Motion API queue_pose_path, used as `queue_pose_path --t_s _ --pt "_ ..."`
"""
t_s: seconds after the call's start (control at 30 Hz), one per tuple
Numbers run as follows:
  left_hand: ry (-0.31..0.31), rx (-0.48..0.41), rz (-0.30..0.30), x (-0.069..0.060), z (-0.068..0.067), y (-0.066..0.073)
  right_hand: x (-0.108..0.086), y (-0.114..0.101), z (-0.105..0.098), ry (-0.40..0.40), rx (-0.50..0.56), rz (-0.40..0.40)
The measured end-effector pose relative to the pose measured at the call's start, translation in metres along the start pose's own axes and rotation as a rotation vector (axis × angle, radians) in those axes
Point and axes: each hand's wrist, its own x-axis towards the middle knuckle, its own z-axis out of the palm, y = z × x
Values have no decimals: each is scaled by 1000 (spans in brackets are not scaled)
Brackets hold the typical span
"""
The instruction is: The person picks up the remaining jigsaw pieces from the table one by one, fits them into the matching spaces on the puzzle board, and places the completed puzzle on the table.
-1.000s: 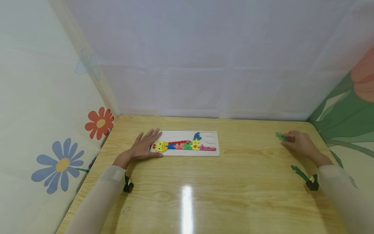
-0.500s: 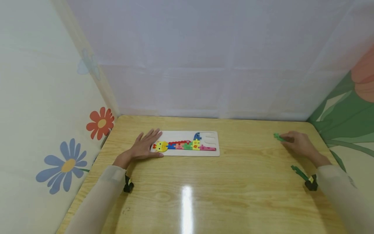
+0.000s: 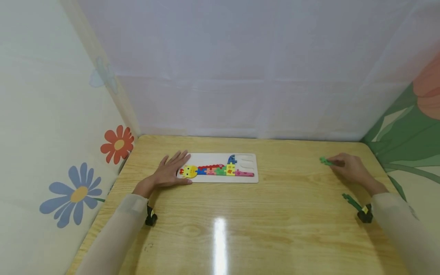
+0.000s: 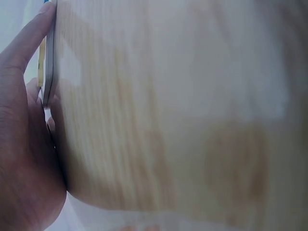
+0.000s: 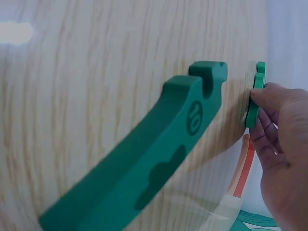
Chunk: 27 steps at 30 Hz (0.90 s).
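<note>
A white puzzle board (image 3: 209,158) lies toward the back of the table, left of centre. Set in it is a giraffe of coloured pieces, its yellow head (image 3: 190,172) at the left; pale leg-shaped grooves (image 3: 246,160) show at the right end. My left hand (image 3: 168,173) rests over the board's left end, fingers spread, thumb along the front edge. On the far right, my right hand (image 3: 350,168) pinches a green puzzle piece (image 5: 256,101) between thumb and fingers. Nearer my right wrist lies a dark green leg-shaped puzzle piece (image 5: 178,130) marked 10.
The wooden table (image 3: 275,214) backs onto a pale cloth wall (image 3: 220,95). Flower-printed walls (image 3: 79,194) stand at both sides. Small black wrist devices (image 3: 151,217) sit under both forearms, the right one close to the dark green piece.
My right hand has shifted slightly left, carrying the green puzzle piece along. The left hand and the board have stayed in place.
</note>
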Motion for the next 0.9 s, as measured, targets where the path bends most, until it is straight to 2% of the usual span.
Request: queue_pose_path --t_s 0.33,0.7,0.9 --pt "-4 -5 9 2 -5 1 1 1 2 -5 4 0" --pt "0 -4 4 1 -1 -1 3 -2 -1 2 11 -13" --pt "13 -15 8 0 0 -1 6 -11 -4 -23 29 12"
